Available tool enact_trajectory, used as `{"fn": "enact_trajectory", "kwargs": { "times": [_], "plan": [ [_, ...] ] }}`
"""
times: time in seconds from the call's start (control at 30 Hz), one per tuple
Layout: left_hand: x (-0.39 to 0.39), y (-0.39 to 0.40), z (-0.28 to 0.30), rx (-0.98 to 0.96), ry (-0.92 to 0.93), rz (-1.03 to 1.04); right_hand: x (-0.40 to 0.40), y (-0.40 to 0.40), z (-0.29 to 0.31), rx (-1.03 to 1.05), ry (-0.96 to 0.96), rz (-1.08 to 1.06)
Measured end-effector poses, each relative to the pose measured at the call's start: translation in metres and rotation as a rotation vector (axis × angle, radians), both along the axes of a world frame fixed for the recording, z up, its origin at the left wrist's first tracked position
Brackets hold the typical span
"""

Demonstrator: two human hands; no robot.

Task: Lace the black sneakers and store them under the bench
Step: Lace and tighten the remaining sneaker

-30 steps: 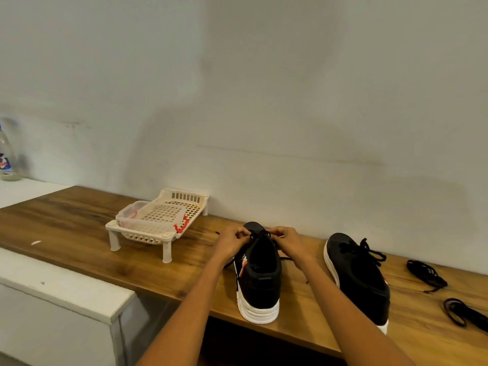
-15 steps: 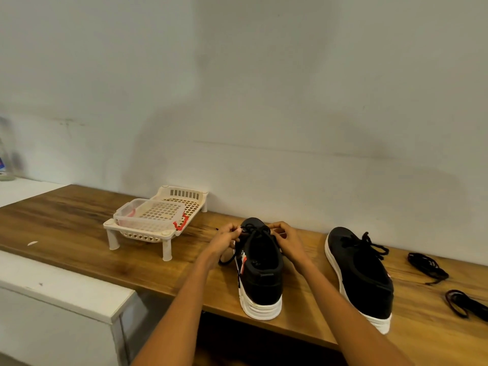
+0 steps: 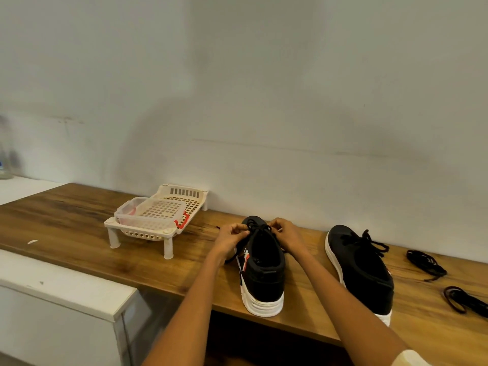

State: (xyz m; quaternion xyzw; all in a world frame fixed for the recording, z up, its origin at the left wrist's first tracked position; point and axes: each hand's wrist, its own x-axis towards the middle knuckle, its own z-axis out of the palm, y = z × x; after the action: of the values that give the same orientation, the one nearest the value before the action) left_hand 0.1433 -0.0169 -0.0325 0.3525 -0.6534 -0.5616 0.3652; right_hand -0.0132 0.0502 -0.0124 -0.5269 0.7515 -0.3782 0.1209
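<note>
Two black sneakers with white soles stand on the wooden bench (image 3: 79,228), heels toward me. At the middle sneaker (image 3: 262,270), my left hand (image 3: 231,237) and my right hand (image 3: 286,235) each pinch its black lace (image 3: 260,228) over the tongue, one on either side. A loose end of that lace trails off to the left under my left wrist. The second sneaker (image 3: 361,268) sits to the right, its lace tied in a loose bow on top.
A cream plastic rack (image 3: 155,220) on short legs holds a clear container, left of the shoes by the wall. Two coils of spare black laces (image 3: 426,264) lie at the far right. A white ledge (image 3: 60,283) adjoins the bench at lower left.
My hands stay at the lace of the middle sneaker, working it slightly closer over the tongue. The camera has shifted a little; nothing else has moved.
</note>
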Motion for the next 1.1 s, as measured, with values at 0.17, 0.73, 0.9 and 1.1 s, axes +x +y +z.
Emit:
{"fn": "enact_trajectory", "kwargs": {
  "times": [0.17, 0.73, 0.9, 1.1],
  "plan": [
    [-0.002, -0.004, -0.003, 0.008, -0.007, 0.034, 0.001, 0.003, -0.007, -0.061, -0.05, -0.085],
    [-0.01, -0.004, -0.005, 0.128, 0.009, -0.001, 0.003, 0.014, -0.027, -0.313, -0.224, -0.086],
    [-0.007, -0.007, -0.011, 0.174, 0.094, 0.015, -0.003, 0.02, -0.022, -0.27, -0.204, 0.083],
    [-0.006, -0.004, -0.009, 0.015, 0.033, -0.048, -0.003, 0.016, -0.008, -0.131, -0.027, 0.087]
  ]
}}
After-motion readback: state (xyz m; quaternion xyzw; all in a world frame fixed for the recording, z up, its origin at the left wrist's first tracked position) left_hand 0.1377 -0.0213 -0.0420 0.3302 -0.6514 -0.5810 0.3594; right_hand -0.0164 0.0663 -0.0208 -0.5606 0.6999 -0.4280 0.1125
